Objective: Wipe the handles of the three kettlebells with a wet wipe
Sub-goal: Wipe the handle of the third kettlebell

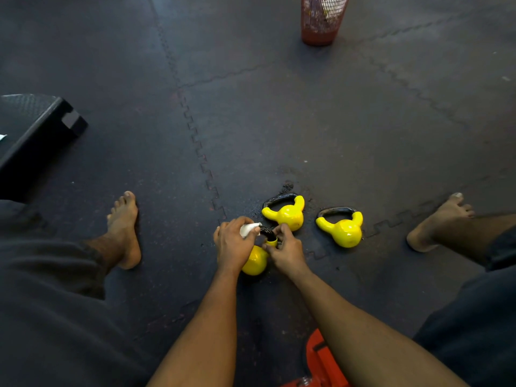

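Evidently the person is sitting on the rubber-tiled floor (251, 121), bare feet spread wide, with all three yellow kettlebells between them. The work is on the nearest kettlebell (255, 262), which lies right under the hands. The left hand (233, 244) has its grip closed round a bunched white wet wipe (248, 229) and holds it against the left end of the black handle (267, 233). The right hand (289, 250) pinches the other end of that handle, where black meets yellow, its grip clamped there to steady the bell.

I'd judge this to be the wiping of one handle. Nothing shows whether the other two have been cleaned. The middle kettlebell (287, 216) sits just beyond the right hand's fingertips, and the far-right kettlebell (344, 230) is near it but apart. Both are untouched, with their handles pointing away from the person.

The next move seems to call for drawing the wipe along the curve of the bar toward the right hand, which would have to give way so the end it covers gets cleaned too.

A red mesh bin (321, 20) stands well off across the floor. A black platform (36, 129) sits at the left, and an orange object (321, 358) lies by the forearms.
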